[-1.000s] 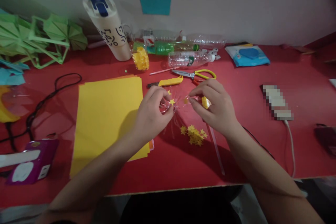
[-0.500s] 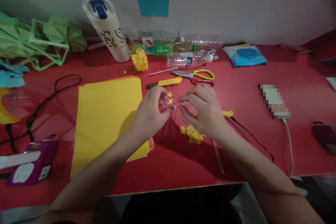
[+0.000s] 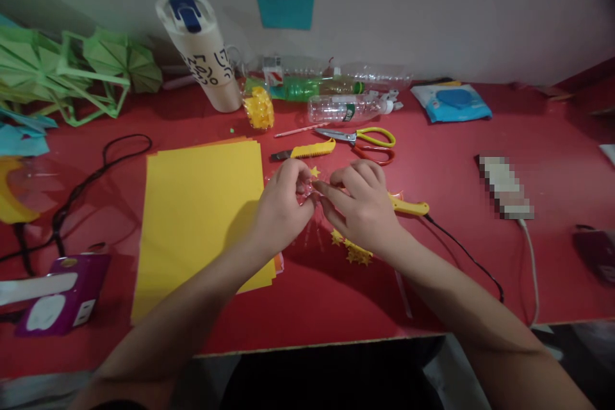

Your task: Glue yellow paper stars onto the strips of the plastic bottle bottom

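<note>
My left hand (image 3: 283,205) and my right hand (image 3: 362,205) meet above the red table (image 3: 456,256), both pinching a small clear plastic piece (image 3: 310,192) cut into thin strips. A yellow paper star (image 3: 314,172) shows just above the fingers. A little heap of yellow paper stars (image 3: 353,250) lies under my right wrist. A yellow tool with a black cord (image 3: 408,207) rests by my right hand. A stack of yellow paper sheets (image 3: 202,211) lies to the left of my left hand.
Yellow-handled scissors (image 3: 358,136), a yellow box cutter (image 3: 302,152), several plastic bottles (image 3: 346,107), a tilted tumbler (image 3: 202,51) and a bag of yellow stars (image 3: 259,109) lie behind. Green paper shapes (image 3: 62,73) stand far left, a purple box (image 3: 57,301) near left, a wipes pack (image 3: 451,101) back right.
My right hand has moved left to meet the left hand at the plastic piece. The yellow tool it covered earlier now lies exposed on the table.
</note>
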The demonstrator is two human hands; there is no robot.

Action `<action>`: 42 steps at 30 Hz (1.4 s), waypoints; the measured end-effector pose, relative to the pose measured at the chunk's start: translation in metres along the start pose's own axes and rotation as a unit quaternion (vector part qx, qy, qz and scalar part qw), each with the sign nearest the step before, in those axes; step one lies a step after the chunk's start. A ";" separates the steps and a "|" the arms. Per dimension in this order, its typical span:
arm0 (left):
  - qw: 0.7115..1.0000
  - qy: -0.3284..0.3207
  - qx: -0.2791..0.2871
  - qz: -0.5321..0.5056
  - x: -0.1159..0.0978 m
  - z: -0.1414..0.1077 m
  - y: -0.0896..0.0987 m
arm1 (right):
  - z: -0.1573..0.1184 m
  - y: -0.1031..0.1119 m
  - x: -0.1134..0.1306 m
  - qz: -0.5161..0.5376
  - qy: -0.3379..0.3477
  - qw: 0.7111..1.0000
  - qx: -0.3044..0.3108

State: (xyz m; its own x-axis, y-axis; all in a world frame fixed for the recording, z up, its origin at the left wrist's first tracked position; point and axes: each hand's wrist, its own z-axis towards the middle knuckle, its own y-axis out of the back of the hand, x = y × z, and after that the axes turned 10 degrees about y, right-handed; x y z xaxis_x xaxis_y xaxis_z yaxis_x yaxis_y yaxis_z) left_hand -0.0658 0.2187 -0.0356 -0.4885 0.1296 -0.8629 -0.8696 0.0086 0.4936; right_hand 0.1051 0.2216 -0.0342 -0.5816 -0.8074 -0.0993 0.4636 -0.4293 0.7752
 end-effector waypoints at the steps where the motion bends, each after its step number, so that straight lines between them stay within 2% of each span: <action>1: 1.000 -0.001 -0.001 0.000 0.000 0.000 0.000 | 0.000 0.000 0.000 -0.005 0.002 1.000 0.004; 8: 1.000 0.000 -0.011 -0.001 0.001 0.000 -0.002 | -0.001 0.002 0.000 -0.024 0.027 0.999 0.004; 14: 1.000 -0.003 -0.010 -0.008 0.001 0.000 -0.002 | -0.001 0.004 0.001 -0.015 0.011 1.000 0.002; 19: 1.000 -0.002 -0.009 0.011 -0.003 -0.001 0.002 | -0.001 0.018 -0.007 0.007 -0.033 0.998 -0.047; 27: 0.991 -0.067 -0.039 0.107 -0.010 -0.004 0.011 | -0.018 0.025 -0.029 0.062 -0.120 0.989 -0.061; 31: 0.989 -0.073 -0.061 0.117 -0.017 -0.007 0.021 | -0.027 0.018 -0.037 0.106 -0.148 0.983 -0.026; 35: 0.983 -0.053 -0.091 0.149 -0.015 -0.009 0.034 | -0.034 0.005 -0.047 0.128 -0.147 0.979 0.060; 38: 0.978 -0.041 -0.079 0.188 -0.008 -0.014 0.042 | -0.037 -0.001 -0.053 0.112 -0.138 0.977 0.117; 42: 0.969 -0.019 -0.054 0.238 0.000 -0.033 0.043 | -0.039 -0.002 -0.052 0.138 -0.151 0.968 0.143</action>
State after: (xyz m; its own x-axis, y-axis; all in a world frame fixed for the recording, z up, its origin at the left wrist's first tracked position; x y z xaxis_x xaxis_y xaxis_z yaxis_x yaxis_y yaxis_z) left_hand -0.1059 0.1862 -0.0179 -0.8356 0.1308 -0.5335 -0.5490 -0.1644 0.8195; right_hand 0.1608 0.2487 -0.0552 -0.6510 -0.7015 0.2901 0.4500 -0.0489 0.8917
